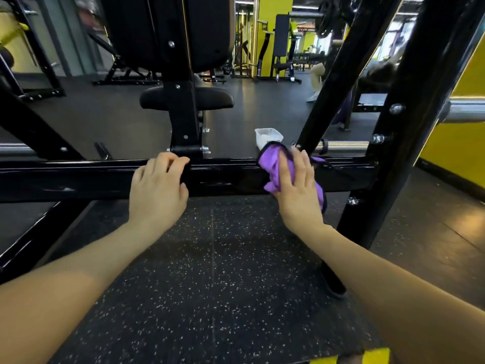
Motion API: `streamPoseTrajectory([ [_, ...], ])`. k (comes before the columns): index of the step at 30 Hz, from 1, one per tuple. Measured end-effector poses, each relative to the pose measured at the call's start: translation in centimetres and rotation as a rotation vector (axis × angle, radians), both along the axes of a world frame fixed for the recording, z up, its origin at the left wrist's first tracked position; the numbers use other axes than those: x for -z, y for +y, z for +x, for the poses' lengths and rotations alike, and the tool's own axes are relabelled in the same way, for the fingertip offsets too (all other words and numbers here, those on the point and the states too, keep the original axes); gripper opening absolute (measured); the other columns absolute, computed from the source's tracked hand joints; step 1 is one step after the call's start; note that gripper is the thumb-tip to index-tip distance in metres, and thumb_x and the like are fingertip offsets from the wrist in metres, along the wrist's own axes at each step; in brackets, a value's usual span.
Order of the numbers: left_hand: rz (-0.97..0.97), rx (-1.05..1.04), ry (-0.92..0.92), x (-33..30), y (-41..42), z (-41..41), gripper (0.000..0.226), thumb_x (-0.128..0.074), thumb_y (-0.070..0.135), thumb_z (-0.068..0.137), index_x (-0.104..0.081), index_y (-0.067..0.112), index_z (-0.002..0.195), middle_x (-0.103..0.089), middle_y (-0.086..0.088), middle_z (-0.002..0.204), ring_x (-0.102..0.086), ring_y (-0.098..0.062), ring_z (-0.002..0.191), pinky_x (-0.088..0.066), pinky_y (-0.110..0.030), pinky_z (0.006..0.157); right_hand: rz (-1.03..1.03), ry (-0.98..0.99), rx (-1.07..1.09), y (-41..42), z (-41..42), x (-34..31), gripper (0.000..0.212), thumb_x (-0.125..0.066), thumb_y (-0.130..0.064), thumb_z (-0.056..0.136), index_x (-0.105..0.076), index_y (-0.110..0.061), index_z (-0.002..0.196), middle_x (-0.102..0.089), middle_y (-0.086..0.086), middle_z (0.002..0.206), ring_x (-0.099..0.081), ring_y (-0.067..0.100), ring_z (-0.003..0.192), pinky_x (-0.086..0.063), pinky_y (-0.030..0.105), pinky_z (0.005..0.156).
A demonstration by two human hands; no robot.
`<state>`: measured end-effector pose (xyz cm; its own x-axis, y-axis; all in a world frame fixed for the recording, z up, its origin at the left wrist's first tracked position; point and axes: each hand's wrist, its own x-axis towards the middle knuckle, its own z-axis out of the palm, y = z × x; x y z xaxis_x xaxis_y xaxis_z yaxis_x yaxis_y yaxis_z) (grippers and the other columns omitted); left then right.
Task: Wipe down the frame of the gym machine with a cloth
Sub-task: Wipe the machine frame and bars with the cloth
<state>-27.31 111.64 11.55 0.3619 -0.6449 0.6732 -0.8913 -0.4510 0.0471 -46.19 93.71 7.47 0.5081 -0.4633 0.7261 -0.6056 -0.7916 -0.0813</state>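
**Cloth flat on the crossbar, both hands on the frame**

Going left to right, I see my left hand point(157, 185) resting on the black horizontal crossbar point(78, 177) of the machine frame, fingers curled over its top edge beside the seat post point(183, 114). Further right, my right hand point(299, 185) lies with fingers straight and spread, pressing the purple cloth point(273, 164) against the same crossbar, near where a slanted black upright point(341, 74) meets it. The cloth bunches out past my fingers at the top and left. Behind it, on the dark floor point(223, 271), sits a white plastic tub point(267, 136). A yellow wall point(459, 143) stands at far right.
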Motion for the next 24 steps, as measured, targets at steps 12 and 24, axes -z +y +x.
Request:
streamPoseTrajectory([
  [12, -0.086, -0.115, -0.004, 1.0, 6.6, 8.4, 0.046, -0.07, 0.007, 0.072, -0.055, 0.002, 0.115, -0.056, -0.016, 0.117, -0.054, -0.036, 0.104, -0.036, -0.047, 0.091, -0.103, 0.337, -0.244, 14.2, 17.8, -2.5, 0.072, -0.035, -0.015, 0.096, 0.011, -0.02, 0.151, 0.017, 0.007, 0.158, 0.019, 0.028, 0.144, 0.023, 0.038, 0.109],
  [24, -0.117, -0.165, 0.032, 2.0, 6.7, 8.5, 0.053, -0.07, 0.009, 0.076, -0.052, 0.003, 0.126, -0.053, -0.016, 0.123, -0.052, -0.035, 0.112, -0.039, -0.049, 0.095, -0.17, 0.195, -0.046, 7.2, 10.1, -1.2, 0.087, -0.071, -0.036, 0.081, -0.02, -0.013, 0.147, -0.028, 0.018, 0.149, -0.019, 0.034, 0.137, -0.016, 0.049, 0.111],
])
